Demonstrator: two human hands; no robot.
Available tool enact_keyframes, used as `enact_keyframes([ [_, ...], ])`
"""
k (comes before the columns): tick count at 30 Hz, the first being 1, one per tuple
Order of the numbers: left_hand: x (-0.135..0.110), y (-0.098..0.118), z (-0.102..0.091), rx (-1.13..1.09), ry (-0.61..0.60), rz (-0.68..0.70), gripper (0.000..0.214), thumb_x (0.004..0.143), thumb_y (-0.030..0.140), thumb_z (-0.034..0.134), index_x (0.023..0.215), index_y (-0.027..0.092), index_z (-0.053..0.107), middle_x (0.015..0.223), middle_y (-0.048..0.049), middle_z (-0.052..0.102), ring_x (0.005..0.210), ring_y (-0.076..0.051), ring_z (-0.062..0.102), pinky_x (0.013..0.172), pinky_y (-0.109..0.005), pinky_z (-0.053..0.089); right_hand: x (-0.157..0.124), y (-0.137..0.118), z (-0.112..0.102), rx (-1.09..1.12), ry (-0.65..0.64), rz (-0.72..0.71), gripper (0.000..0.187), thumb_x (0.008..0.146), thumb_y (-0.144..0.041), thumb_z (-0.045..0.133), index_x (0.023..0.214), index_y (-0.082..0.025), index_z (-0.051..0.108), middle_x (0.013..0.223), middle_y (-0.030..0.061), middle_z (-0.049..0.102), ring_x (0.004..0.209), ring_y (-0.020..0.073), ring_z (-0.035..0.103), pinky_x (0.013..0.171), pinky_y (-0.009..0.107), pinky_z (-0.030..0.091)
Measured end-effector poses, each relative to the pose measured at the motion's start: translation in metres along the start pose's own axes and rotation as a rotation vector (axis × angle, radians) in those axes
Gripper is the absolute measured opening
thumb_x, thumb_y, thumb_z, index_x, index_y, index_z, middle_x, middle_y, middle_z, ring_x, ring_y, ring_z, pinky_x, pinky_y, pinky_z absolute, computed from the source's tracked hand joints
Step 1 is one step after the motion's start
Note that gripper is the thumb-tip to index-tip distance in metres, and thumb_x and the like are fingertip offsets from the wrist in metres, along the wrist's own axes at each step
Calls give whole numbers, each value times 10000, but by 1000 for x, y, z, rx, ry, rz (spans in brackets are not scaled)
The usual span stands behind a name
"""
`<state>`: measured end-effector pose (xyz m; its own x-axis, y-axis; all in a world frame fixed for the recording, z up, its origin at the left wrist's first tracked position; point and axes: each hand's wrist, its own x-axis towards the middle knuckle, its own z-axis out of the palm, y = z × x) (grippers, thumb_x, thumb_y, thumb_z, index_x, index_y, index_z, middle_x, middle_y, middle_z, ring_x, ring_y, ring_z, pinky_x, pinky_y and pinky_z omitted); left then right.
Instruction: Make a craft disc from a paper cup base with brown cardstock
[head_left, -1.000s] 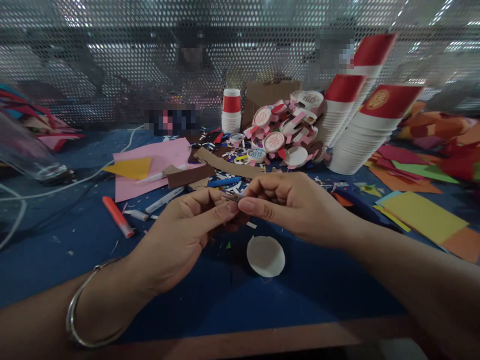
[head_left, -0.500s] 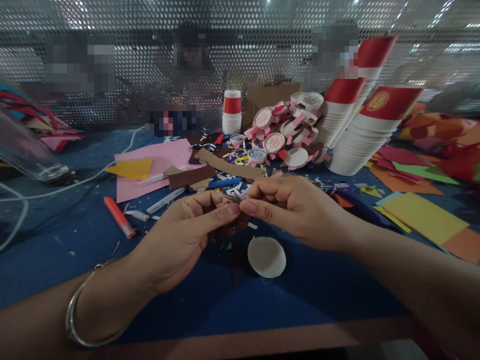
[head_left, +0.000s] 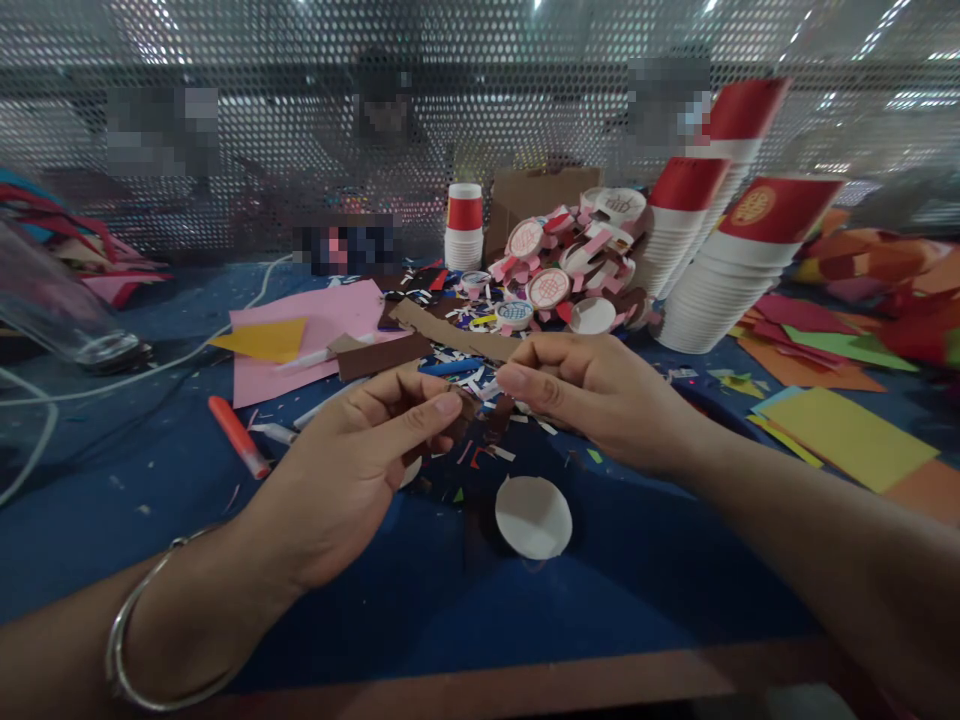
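Note:
My left hand [head_left: 360, 460] and my right hand [head_left: 592, 395] meet above the blue table [head_left: 150, 500], both pinched closed. Between their fingertips is a small dark brown paper piece [head_left: 480, 412]; the left thumb and forefinger grip its left side, and the right thumb and forefinger grip its right side near a thin white sliver. A white paper disc [head_left: 533, 517] lies flat on the table just below the hands. A metal bangle [head_left: 135, 650] circles my left wrist.
Tilted stacks of red-and-white paper cups [head_left: 720, 270] stand at the right, with a heap of cut cup bases [head_left: 570, 265] beside them. A pink sheet [head_left: 300, 335], an orange marker [head_left: 236, 435], pens, scraps and coloured sheets [head_left: 840, 430] lie around. A perforated metal screen [head_left: 480, 120] backs the table.
The hands have drawn slightly apart and moved a little further from me, and the brown piece now shows between the fingertips. The white disc has not moved.

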<state>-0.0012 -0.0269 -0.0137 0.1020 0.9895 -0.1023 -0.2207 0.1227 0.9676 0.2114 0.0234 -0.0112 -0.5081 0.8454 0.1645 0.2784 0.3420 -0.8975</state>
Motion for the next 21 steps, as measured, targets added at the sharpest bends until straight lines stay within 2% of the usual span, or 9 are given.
enact_keyframes([
  [7,2,0,5,-86,-47,-1,51,869,117,736,904,152,748,940,-26,721,860,-119,673,789,-195,565,-2,-6,4,-93,-48,-42,384,920,-534,691,840,-159,657,632,-37,536,550,89,428,493,241,274],
  [11,1,0,7,-152,-94,5,98,882,70,696,849,144,749,920,-28,736,877,-125,693,848,-219,588,-4,-6,6,-69,-72,-43,338,922,-503,703,878,-170,658,685,-28,594,592,102,496,529,237,330],
  [16,0,-1,9,-181,-118,-26,123,879,58,687,828,147,755,883,-25,728,861,-127,697,842,-218,595,-5,-8,7,-65,-70,-63,323,924,-489,705,872,-172,667,688,-21,607,594,106,502,532,238,342],
  [21,0,-5,9,-161,-107,-34,62,872,104,732,848,155,758,888,-23,720,866,-128,684,859,-232,590,-5,-9,8,-70,-75,-81,320,927,-478,705,842,-173,657,650,-31,582,568,102,472,513,243,321],
])
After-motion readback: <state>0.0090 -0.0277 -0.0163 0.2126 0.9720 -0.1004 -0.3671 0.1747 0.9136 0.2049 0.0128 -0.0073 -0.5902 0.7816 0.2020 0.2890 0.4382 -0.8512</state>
